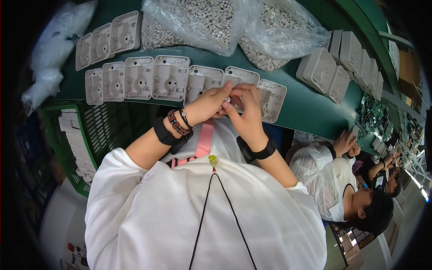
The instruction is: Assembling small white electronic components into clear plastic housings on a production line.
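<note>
A small white plastic part [227, 99] is pinched between my two hands, mostly covered by the fingers. My left hand [208, 104] is closed on it, thumb and fingers pressed together. From the other side, my right hand [246, 107] grips the same part with curled fingers. Both hands are over the near edge of the green table, in front of a row of light grey plastic housings [170, 81]. They partly cover two housings in that row, and one housing [272, 100] lies just right of my right hand.
Clear bags of small white parts [204, 22] sit at the back. More housings [125, 32] stand at the back left, and others are stacked [320, 71] at the right. A green crate [96, 135] holds white pieces at lower left. A co-worker [335, 180] sits at right beside dark green parts [375, 114].
</note>
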{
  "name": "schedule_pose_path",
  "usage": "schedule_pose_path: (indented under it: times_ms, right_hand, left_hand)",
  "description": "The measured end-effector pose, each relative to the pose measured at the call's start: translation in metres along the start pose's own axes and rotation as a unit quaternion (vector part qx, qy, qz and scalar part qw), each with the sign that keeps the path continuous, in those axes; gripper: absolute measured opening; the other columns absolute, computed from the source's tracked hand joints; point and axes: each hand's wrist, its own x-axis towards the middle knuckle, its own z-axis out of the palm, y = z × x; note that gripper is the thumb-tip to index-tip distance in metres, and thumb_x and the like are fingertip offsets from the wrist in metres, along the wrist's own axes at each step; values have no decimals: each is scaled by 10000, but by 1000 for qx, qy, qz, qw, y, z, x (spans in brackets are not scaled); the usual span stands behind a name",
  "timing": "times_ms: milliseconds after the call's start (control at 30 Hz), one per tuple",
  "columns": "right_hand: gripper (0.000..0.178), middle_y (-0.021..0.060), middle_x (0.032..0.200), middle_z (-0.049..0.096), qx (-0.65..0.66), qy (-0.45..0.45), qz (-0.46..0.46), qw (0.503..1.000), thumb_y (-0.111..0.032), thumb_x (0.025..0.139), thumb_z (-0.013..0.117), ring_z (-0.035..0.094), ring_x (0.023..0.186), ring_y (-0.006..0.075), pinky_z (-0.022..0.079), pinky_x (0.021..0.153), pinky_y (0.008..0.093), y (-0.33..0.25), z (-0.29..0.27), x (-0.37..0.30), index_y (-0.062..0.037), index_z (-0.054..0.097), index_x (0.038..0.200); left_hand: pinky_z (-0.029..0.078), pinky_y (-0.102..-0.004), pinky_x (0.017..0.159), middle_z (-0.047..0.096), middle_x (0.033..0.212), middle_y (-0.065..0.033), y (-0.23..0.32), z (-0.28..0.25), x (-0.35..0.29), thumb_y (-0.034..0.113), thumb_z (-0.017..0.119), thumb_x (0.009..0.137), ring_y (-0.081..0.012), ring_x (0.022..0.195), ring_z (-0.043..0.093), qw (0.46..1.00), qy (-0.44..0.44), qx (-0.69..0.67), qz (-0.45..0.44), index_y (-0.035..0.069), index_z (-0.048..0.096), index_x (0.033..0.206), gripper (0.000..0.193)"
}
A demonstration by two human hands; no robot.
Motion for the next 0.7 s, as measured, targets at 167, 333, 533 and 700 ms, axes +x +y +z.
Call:
schedule_pose_path:
  times_ms: [167,333,533,700]
  right_hand:
    - [176,112,962,469,-35,35,-34,998,-47,770,553,438,870,244,395,745,291,2,18,-6,3,505,931]
    - [149,116,1004,472,-10,87,-7,996,-35,838,444,451,916,226,411,750,277,-1,24,-4,25,472,971]
    - [152,105,1072,478,273,98,77,954,-50,862,410,469,976,204,397,811,278,2,1,2,28,465,981]
    - [186,112,1095,489,258,-25,143,955,-92,877,410,485,992,188,362,872,297,21,-25,3,25,475,1007]
  left_hand:
    - [309,-214,432,425,556,14,-5,-5,-3,567,252,878,-76,473,369,1000,4,26,-5,54,504,712,595]
    - [326,-231,454,429,553,4,-12,-4,0,503,296,896,-80,490,387,998,2,59,37,29,504,735,542]
    - [342,-258,476,421,549,1,-17,-4,2,339,431,892,-97,493,381,983,86,76,143,26,524,795,340]
    - [410,-268,546,516,616,-19,-13,-10,-3,232,514,846,-135,559,497,965,127,143,181,80,569,923,179]
